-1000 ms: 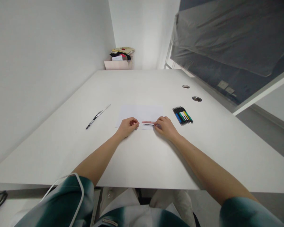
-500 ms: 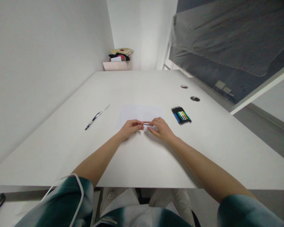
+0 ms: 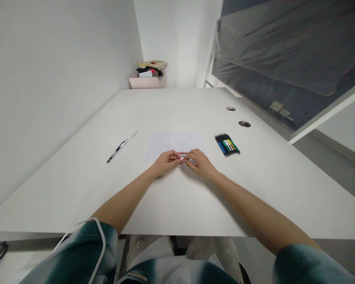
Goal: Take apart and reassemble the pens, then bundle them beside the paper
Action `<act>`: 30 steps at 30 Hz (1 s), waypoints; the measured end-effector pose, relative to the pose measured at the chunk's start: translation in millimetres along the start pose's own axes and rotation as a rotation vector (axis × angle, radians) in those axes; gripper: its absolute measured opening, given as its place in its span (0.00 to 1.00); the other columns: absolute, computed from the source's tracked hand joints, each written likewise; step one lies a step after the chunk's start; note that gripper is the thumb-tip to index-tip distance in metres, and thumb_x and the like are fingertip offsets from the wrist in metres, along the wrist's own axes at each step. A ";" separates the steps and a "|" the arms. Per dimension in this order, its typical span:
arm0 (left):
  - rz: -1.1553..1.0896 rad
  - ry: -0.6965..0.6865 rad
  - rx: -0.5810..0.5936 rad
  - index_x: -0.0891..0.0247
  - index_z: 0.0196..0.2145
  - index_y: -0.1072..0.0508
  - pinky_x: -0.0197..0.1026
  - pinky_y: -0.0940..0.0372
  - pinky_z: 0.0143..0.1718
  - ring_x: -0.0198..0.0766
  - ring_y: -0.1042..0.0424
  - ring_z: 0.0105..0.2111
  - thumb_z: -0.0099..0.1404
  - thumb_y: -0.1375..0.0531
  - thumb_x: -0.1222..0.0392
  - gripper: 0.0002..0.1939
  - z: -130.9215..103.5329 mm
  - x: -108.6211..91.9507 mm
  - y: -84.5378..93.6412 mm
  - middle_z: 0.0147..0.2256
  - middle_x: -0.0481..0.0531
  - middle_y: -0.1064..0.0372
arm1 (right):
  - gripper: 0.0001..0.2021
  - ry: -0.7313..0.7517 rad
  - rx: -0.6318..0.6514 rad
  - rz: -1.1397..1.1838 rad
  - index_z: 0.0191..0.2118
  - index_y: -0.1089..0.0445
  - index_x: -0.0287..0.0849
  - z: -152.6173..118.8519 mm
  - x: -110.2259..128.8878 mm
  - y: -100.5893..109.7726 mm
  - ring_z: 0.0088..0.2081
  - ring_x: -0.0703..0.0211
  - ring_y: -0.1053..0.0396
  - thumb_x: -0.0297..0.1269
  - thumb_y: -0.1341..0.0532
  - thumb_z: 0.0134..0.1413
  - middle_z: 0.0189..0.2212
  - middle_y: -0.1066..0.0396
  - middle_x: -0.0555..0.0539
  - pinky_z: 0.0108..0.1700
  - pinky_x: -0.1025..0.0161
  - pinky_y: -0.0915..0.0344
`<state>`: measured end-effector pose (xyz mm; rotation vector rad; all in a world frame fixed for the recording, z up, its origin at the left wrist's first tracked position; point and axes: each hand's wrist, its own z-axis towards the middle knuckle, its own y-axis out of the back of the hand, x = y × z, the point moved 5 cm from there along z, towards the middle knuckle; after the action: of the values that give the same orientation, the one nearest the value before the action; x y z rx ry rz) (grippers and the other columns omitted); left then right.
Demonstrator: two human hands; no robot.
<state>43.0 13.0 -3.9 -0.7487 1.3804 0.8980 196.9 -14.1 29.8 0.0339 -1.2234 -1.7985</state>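
Note:
My left hand (image 3: 165,162) and my right hand (image 3: 199,162) meet over the near edge of a white paper sheet (image 3: 176,142). Between their fingertips runs a thin reddish stick (image 3: 182,152), pen-like, with a narrow dark line just below it. Fingers cover both its ends, so I cannot make out exactly what it is. Both hands are closed in a pinch, thumbs toward me and close together.
Left of the paper lies a black-and-white pen (image 3: 116,151), slanted. On the right, several markers (image 3: 227,145) with coloured bands lie side by side. Two round metal-rimmed holes, the nearer one a grommet (image 3: 244,124), sit in the white table (image 3: 77,189). A pink box (image 3: 144,83) stands beyond the far edge.
My fingertips have drawn closer together, the left hand shifting slightly right, and the thumbs now nearly touch below the reddish stick. The pen and markers stay in place.

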 end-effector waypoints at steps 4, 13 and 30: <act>0.337 -0.082 -0.151 0.64 0.32 0.28 0.41 0.34 0.38 0.37 0.27 0.32 0.58 0.37 0.56 0.08 -3.5 -12.3 13.4 0.30 0.51 0.26 | 0.07 -0.075 0.008 -0.061 0.33 0.27 0.42 -2.9 -14.9 -0.7 0.37 0.52 0.34 0.34 0.42 0.57 0.33 0.28 0.43 0.42 0.55 0.40; 0.845 -0.209 -0.156 0.63 0.34 0.25 0.43 0.35 0.41 0.41 0.29 0.34 0.61 0.42 0.63 0.06 -4.0 -19.2 21.1 0.33 0.54 0.28 | 0.07 -0.201 0.079 -0.193 0.34 0.23 0.42 -5.8 -30.2 -4.8 0.38 0.51 0.36 0.33 0.40 0.54 0.33 0.29 0.43 0.42 0.56 0.41; 1.039 -0.179 -0.135 0.63 0.43 0.26 0.48 0.35 0.46 0.43 0.29 0.40 0.63 0.44 0.66 0.12 2.1 -7.7 20.4 0.38 0.54 0.27 | 0.10 -0.287 0.160 -0.250 0.36 0.22 0.42 -5.2 -27.4 -6.2 0.39 0.51 0.36 0.35 0.42 0.55 0.34 0.29 0.43 0.44 0.56 0.42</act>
<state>26.4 24.0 5.2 0.0263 1.5404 1.8199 210.9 1.6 10.4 0.0211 -1.6266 -1.9632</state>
